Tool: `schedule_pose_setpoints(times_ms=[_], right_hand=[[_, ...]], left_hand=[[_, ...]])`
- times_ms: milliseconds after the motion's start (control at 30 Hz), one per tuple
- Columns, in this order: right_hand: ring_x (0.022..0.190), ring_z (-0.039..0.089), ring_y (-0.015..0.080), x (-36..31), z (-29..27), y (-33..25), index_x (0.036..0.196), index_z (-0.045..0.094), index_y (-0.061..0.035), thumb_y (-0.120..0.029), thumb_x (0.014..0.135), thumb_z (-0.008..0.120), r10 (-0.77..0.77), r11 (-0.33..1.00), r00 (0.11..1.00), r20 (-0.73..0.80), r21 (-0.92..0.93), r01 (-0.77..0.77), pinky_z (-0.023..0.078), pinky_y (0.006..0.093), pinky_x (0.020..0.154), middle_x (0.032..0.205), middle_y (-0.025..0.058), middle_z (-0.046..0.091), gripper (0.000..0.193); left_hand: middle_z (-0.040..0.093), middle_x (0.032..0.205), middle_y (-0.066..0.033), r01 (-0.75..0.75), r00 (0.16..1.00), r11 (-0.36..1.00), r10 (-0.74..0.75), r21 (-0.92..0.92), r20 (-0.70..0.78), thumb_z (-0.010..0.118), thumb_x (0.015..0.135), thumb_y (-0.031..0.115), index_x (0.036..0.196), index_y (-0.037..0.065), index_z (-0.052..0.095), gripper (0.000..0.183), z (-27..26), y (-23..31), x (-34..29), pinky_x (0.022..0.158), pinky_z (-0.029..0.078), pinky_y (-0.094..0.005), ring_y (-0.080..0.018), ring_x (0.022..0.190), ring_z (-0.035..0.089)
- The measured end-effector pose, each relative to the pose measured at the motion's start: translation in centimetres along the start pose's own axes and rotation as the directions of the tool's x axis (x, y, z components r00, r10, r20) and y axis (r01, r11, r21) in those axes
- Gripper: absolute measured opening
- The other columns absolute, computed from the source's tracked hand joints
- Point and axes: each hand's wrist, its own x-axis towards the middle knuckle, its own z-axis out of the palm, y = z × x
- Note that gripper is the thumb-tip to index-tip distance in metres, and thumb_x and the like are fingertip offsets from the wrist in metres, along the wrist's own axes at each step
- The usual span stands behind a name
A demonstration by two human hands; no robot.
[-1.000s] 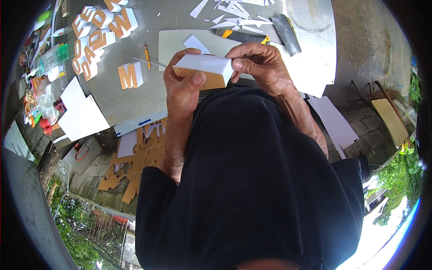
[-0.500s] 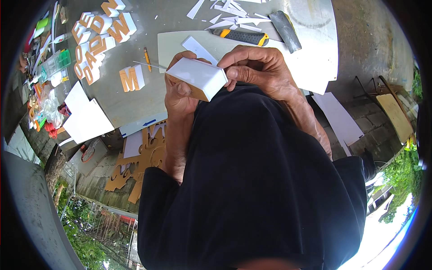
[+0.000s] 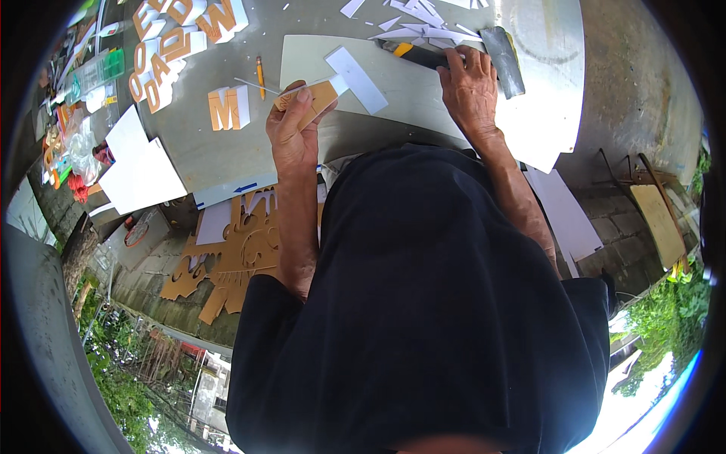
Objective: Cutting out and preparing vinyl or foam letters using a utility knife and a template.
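Note:
My left hand point(image 3: 293, 121) grips a small block point(image 3: 316, 102) with a brown face and white sides, thumb across the brown face. It is held tilted above the table, near a white strip point(image 3: 359, 82) on the pale board point(image 3: 302, 60). A thin pale sliver sticks out beside the block toward a pencil point(image 3: 261, 78). My right hand point(image 3: 470, 94) reaches to the far side of the board, fingers curled over the end of a black and yellow utility knife point(image 3: 404, 51). A dark, flat scraper-like blade point(image 3: 504, 64) lies just right of those fingers.
White offcuts point(image 3: 416, 15) lie at the far edge. Several brown-faced letter blocks point(image 3: 178, 45) stand at far left, with one more point(image 3: 228, 108) nearer. White sheets point(image 3: 140, 170) overhang the table's left side. Brown cut-out sheets point(image 3: 242, 242) lie below the table edge.
My right hand has let go of the block and moved away to the knife. My left hand still holds the block, turned so its brown face shows more. The whole view has shifted slightly.

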Motion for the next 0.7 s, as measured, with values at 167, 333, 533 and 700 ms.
schedule_pose_setpoints(times_ms=[167, 333, 533, 700], right_hand=[[0.104, 0.057, 0.0270, 0.6, 0.5, -0.3, 0.114, 0.064, -0.0080, -0.025, 0.086, 0.077, -0.137, 0.990, 0.988, 0.071, -0.032, 0.140, 0.040, 0.0460, 0.088, 0.110, 0.0086, 0.062, 0.036], [0.098, 0.060, 0.0300, 1.1, 0.6, -0.5, 0.110, 0.061, -0.0016, -0.015, 0.090, 0.067, -0.161, 0.983, 0.977, 0.142, -0.062, 0.172, 0.044, 0.0453, 0.084, 0.104, 0.0136, 0.059, 0.025], [0.097, 0.062, 0.0465, -0.2, -3.9, -5.9, 0.118, 0.054, 0.0119, -0.005, 0.097, 0.053, -0.086, 0.736, 0.886, 0.455, 0.629, -0.252, 0.051, 0.0525, 0.083, 0.108, 0.0293, 0.058, 0.026], [0.076, 0.065, 0.0503, -2.8, -1.4, -8.6, 0.113, 0.049, 0.0087, -0.012, 0.100, 0.057, -0.074, 0.672, 0.861, 0.504, 0.663, -0.330, 0.052, 0.0549, 0.069, 0.084, 0.0302, 0.061, 0.026]], left_hand=[[0.065, 0.114, -0.0149, -0.056, 0.996, 0.998, 0.056, 0.003, -0.070, 0.075, 0.090, 0.008, 0.112, -0.010, 0.064, 0.030, 0.1, 1.0, -0.4, 0.083, 0.066, -0.0507, -0.0311, 0.102, 0.071], [0.067, 0.099, -0.0167, -0.096, 0.990, 0.995, 0.092, -0.036, -0.110, 0.078, 0.087, 0.007, 0.114, -0.011, 0.061, 0.036, 0.8, 0.8, -0.2, 0.077, 0.067, -0.0432, -0.0271, 0.088, 0.073], [0.068, 0.098, -0.0170, -0.067, 0.972, 0.998, 0.066, 0.002, -0.228, 0.080, 0.086, 0.007, 0.110, -0.011, 0.062, 0.035, -2.7, -1.4, 0.5, 0.077, 0.066, -0.0427, -0.0273, 0.088, 0.073], [0.069, 0.096, -0.0162, -0.009, 0.950, 0.998, 0.030, 0.068, -0.310, 0.081, 0.084, 0.007, 0.107, -0.011, 0.063, 0.035, -3.4, -2.5, 0.6, 0.078, 0.066, -0.0434, -0.0265, 0.088, 0.073]])
